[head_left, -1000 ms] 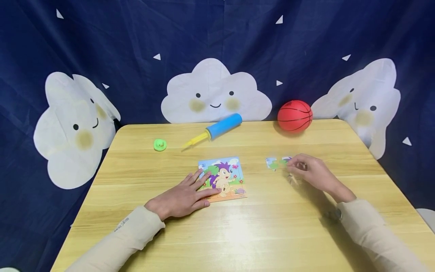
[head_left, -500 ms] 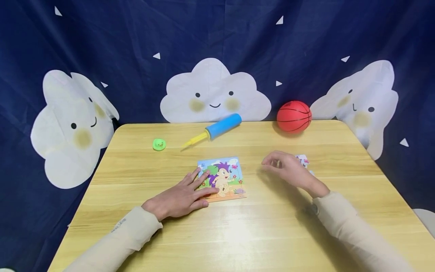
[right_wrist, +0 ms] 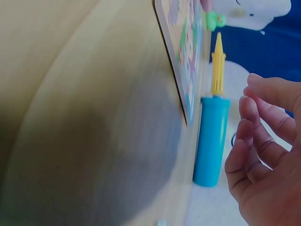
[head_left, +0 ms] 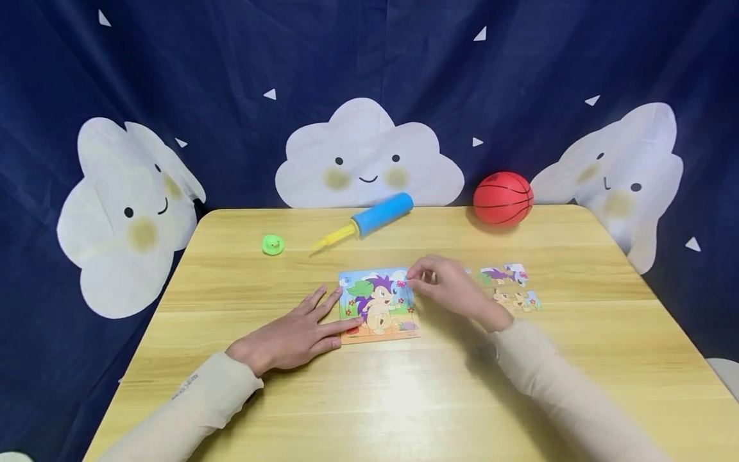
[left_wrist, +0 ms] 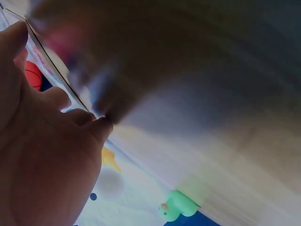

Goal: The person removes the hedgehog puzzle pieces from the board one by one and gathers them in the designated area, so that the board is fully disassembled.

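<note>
A square hedgehog jigsaw puzzle (head_left: 378,307) lies flat on the wooden table. My left hand (head_left: 288,337) is spread at its left side, with straight fingertips touching the near left part. My right hand (head_left: 453,289) is at the puzzle's upper right corner. In the right wrist view, the right hand (right_wrist: 268,136) has loosely bent fingers, thumb and forefinger close together, and I see nothing between them. To its right lies a group of puzzle pieces (head_left: 510,292), partly hidden by that hand. The left wrist view is dark and blurred over the fingers.
A blue and yellow hand pump (head_left: 381,215) lies behind the puzzle, its yellow tip pointing left. The green toy duck (head_left: 272,244) sits at the back left. At the back right edge rests a red ball (head_left: 503,199). A dark blue cloud-patterned curtain (head_left: 519,77) hangs behind.
My right hand has moved left from the loose pieces to the puzzle's upper right corner, uncovering those pieces. My left hand has slid slightly left, uncovering more of the puzzle.
</note>
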A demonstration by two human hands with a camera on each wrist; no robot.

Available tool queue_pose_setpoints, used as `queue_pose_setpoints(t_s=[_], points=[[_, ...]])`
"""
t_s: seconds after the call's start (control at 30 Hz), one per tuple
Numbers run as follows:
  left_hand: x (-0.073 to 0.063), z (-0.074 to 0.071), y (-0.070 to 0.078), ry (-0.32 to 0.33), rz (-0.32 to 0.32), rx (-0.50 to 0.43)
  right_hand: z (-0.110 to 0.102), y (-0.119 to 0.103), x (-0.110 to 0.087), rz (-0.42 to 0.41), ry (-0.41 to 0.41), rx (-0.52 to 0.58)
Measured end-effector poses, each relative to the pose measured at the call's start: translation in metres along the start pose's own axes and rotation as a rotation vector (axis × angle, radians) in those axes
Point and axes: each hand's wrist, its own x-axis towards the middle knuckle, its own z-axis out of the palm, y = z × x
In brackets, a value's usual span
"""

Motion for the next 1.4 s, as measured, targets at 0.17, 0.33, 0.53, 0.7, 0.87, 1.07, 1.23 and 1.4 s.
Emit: queue_pose_setpoints(t_s=[0.17,0.33,0.53,0.7,0.87,1.07,1.23,1.4], points=[[-0.002,0.001,-0.001,0.000,-0.005,-0.002,0.020,-0.009,0.007,-0.028,-0.039,0.039],[-0.003,0.002,-0.002,0.011,-0.001,0.008,0.039,-0.019,0.014,-0.056,-0.076,0.019],[-0.002,0.003,-0.002,0.017,0.005,0.017,0.054,-0.030,0.024,-0.085,-0.165,-0.086],[-0.001,0.004,-0.002,0.010,0.004,0.027,0.059,-0.034,0.029,-0.089,-0.251,-0.147],[0.002,0.004,-0.001,0.008,0.001,0.024,0.062,-0.033,0.031,-0.077,-0.273,-0.167],[0.002,0.001,0.001,0.002,-0.020,-0.002,0.062,-0.036,0.033,-0.070,-0.279,-0.175],[0.002,0.000,0.001,0.005,-0.013,0.001,0.064,-0.036,0.034,-0.054,-0.270,-0.170],[0.002,0.000,0.002,0.006,-0.019,-0.010,0.066,-0.035,0.034,-0.049,-0.254,-0.142]])
